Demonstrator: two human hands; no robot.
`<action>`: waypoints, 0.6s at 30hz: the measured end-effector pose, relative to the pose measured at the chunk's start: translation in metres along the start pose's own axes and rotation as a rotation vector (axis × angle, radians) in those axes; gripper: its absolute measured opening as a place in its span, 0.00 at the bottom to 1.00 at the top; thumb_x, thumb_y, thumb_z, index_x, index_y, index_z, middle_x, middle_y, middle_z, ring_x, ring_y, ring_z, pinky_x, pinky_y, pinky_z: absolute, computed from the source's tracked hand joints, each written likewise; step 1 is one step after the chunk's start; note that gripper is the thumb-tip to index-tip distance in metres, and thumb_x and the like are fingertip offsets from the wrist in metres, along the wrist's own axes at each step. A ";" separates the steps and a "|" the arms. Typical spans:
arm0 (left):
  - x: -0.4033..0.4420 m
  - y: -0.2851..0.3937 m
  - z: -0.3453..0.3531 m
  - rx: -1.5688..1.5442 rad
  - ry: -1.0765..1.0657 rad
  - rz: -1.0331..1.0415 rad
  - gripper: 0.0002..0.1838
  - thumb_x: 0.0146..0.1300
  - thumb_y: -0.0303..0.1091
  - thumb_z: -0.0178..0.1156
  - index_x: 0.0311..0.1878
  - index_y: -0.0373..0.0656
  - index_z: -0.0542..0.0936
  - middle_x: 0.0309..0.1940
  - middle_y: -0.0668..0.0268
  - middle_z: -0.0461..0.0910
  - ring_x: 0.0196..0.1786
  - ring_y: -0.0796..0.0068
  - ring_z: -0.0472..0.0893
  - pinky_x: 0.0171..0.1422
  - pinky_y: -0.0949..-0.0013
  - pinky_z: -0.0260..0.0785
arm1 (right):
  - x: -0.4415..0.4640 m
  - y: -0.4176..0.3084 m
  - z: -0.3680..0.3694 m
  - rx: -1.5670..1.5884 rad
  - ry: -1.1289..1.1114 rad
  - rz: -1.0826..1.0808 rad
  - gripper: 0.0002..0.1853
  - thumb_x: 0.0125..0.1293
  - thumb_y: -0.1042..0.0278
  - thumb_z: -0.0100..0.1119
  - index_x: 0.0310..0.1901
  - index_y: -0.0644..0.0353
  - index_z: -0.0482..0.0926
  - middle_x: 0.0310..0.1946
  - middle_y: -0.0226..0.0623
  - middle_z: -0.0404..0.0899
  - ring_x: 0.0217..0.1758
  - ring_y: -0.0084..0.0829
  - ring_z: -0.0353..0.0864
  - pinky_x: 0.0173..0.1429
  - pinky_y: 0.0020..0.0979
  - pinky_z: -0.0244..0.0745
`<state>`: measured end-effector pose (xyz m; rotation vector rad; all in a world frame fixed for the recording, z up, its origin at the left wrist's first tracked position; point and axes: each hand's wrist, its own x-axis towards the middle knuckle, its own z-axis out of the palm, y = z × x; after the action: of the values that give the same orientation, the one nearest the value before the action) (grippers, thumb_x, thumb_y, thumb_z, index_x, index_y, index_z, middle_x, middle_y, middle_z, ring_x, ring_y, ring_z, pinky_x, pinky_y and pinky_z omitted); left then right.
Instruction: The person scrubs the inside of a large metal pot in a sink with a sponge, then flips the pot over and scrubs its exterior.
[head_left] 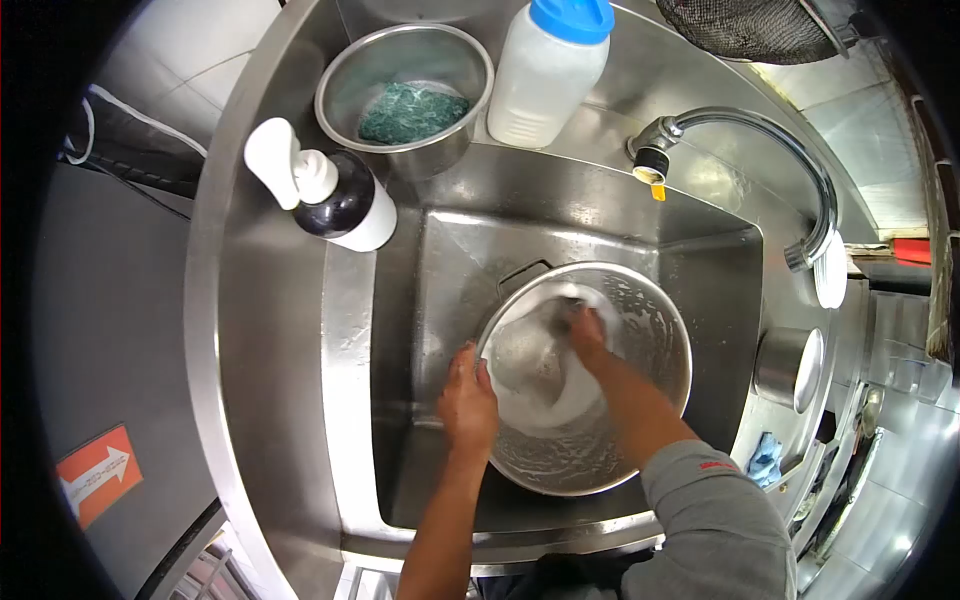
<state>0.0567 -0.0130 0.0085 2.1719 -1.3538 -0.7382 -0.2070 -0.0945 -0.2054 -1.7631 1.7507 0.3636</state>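
A wide, round metal pot with a wire side handle rests in the sink, with white suds over its inner bottom and streaks of foam on its wall. My left hand is closed on the pot's left rim. Down inside the pot, my right hand has its fingers curled over something dark against the sudsy bottom. Motion blur and the fingers hide what that thing is.
The steel sink surrounds the pot. Along its back stand a pump bottle, a metal container holding a green scouring pad, and a blue-capped jar. A curved faucet and small pot are at right.
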 end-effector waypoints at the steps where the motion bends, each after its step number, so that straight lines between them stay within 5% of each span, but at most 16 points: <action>1: 0.000 0.001 0.001 -0.014 0.019 0.017 0.16 0.67 0.33 0.56 0.58 0.44 0.74 0.52 0.56 0.79 0.50 0.52 0.81 0.50 0.55 0.75 | -0.023 0.006 -0.001 0.109 0.080 0.007 0.19 0.66 0.66 0.50 0.59 0.56 0.73 0.57 0.56 0.72 0.58 0.51 0.74 0.61 0.47 0.70; 2: 0.000 0.002 0.000 -0.006 -0.003 -0.011 0.16 0.67 0.33 0.56 0.58 0.44 0.74 0.52 0.55 0.79 0.50 0.51 0.81 0.50 0.54 0.75 | -0.045 0.012 0.000 0.218 0.161 0.005 0.20 0.65 0.67 0.51 0.59 0.53 0.75 0.59 0.58 0.70 0.60 0.52 0.73 0.61 0.48 0.70; 5: -0.002 0.003 0.006 -0.050 0.066 0.058 0.16 0.68 0.33 0.56 0.57 0.44 0.75 0.51 0.55 0.80 0.49 0.51 0.81 0.49 0.54 0.75 | -0.068 0.015 0.067 -0.288 0.009 -0.273 0.24 0.63 0.70 0.49 0.62 0.42 0.74 0.65 0.63 0.62 0.66 0.61 0.65 0.66 0.50 0.66; 9: -0.001 -0.003 0.008 -0.013 0.056 0.020 0.16 0.68 0.33 0.56 0.57 0.44 0.75 0.51 0.54 0.80 0.49 0.50 0.81 0.49 0.53 0.75 | -0.007 -0.048 0.088 -0.266 0.173 -0.349 0.24 0.62 0.71 0.53 0.61 0.48 0.74 0.67 0.61 0.61 0.67 0.58 0.64 0.68 0.52 0.62; 11: -0.001 -0.006 0.006 -0.021 0.067 0.040 0.16 0.68 0.33 0.56 0.57 0.45 0.75 0.51 0.55 0.80 0.48 0.51 0.82 0.48 0.53 0.75 | 0.013 -0.051 0.034 -0.273 0.155 -0.284 0.23 0.64 0.69 0.52 0.62 0.50 0.72 0.66 0.59 0.63 0.67 0.56 0.65 0.66 0.51 0.63; 14: 0.001 -0.002 0.002 -0.013 0.052 0.020 0.16 0.68 0.36 0.55 0.58 0.46 0.75 0.51 0.56 0.80 0.48 0.52 0.82 0.48 0.53 0.76 | 0.003 0.001 -0.014 -0.564 -0.022 -0.224 0.24 0.67 0.63 0.49 0.65 0.56 0.68 0.61 0.55 0.69 0.65 0.52 0.67 0.66 0.52 0.62; 16: 0.001 0.001 0.003 0.006 0.024 0.005 0.16 0.69 0.37 0.55 0.58 0.47 0.75 0.52 0.56 0.80 0.49 0.52 0.82 0.49 0.53 0.76 | -0.024 0.085 0.056 -0.463 0.163 -0.143 0.31 0.63 0.60 0.56 0.65 0.67 0.64 0.58 0.51 0.72 0.66 0.50 0.66 0.68 0.49 0.60; 18: 0.000 0.007 0.005 0.028 -0.004 -0.005 0.17 0.69 0.39 0.54 0.58 0.48 0.75 0.52 0.57 0.80 0.49 0.52 0.82 0.49 0.53 0.76 | -0.080 0.059 0.057 -0.395 -0.333 0.041 0.35 0.63 0.53 0.54 0.67 0.68 0.62 0.63 0.54 0.67 0.66 0.50 0.65 0.71 0.45 0.58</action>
<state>0.0489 -0.0167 0.0093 2.1968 -1.3693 -0.7303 -0.2575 0.0076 -0.2154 -1.7994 1.5486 1.0182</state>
